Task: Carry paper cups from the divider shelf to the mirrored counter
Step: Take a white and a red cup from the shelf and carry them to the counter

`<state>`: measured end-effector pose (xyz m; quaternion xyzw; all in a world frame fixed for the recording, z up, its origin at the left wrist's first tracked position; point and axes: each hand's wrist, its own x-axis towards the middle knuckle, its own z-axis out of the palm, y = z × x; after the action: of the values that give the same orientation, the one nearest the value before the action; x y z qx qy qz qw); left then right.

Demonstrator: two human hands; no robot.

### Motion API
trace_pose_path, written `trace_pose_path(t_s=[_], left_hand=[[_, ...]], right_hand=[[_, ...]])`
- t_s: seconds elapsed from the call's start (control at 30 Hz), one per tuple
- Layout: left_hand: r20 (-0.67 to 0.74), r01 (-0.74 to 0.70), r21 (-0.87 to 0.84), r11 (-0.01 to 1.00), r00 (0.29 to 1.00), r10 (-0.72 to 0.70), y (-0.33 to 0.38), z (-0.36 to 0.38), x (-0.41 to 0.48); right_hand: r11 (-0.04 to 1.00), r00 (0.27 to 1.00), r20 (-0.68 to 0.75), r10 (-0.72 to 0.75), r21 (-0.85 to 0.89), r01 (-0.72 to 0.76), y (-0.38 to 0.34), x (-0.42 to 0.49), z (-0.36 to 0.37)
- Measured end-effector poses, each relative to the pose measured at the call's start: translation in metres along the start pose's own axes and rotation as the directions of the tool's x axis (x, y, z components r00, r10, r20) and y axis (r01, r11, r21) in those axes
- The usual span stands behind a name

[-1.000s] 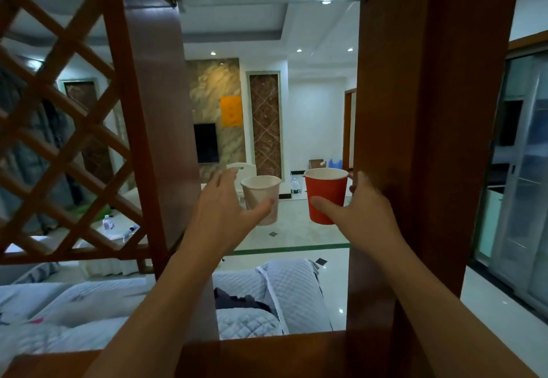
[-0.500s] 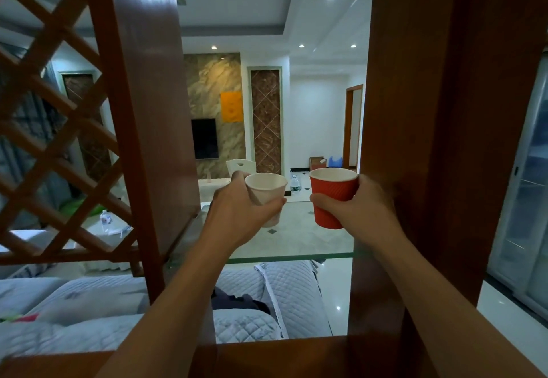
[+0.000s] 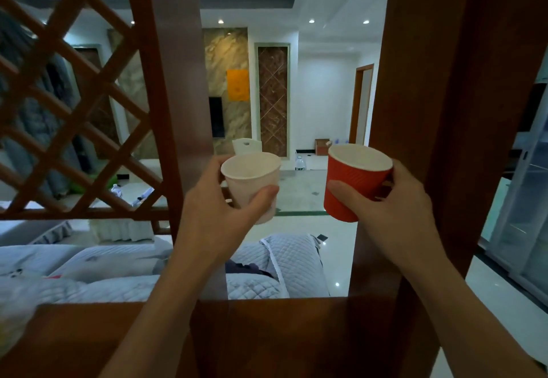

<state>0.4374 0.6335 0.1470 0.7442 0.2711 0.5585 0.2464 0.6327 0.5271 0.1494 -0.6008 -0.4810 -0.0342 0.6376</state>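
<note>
Head view: left hand (image 3: 213,217) grip closed around white paper cup (image 3: 252,184), right hand (image 3: 394,214) grip closed around red ribbed cup (image 3: 353,184), both upright between wooden divider posts (image 3: 178,110).

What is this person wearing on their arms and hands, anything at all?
Nothing shows. The left hand and right hand are bare: no gloves, rings, watch or bracelet in view. Both forearms are uncovered to the picture's bottom edge, with no sleeve visible.
</note>
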Motion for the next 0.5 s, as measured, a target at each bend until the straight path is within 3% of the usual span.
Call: trace_pose_path(t_s=[0.23, 0.5], left_hand=[[0.011, 0.082, -0.022, 0.996, 0.997, -0.081, -0.019, -0.018, -0.054], [0.025, 0.156, 0.086, 0.984, 0.987, -0.158, -0.038, -0.056, -0.112]], right_hand=[[0.999, 0.998, -0.024, 0.049, -0.005, -0.05, 0.007, -0.056, -0.003], [0.993, 0.99, 0.092, 0.107, -0.056, -0.102, 0.021, -0.105, 0.025]])
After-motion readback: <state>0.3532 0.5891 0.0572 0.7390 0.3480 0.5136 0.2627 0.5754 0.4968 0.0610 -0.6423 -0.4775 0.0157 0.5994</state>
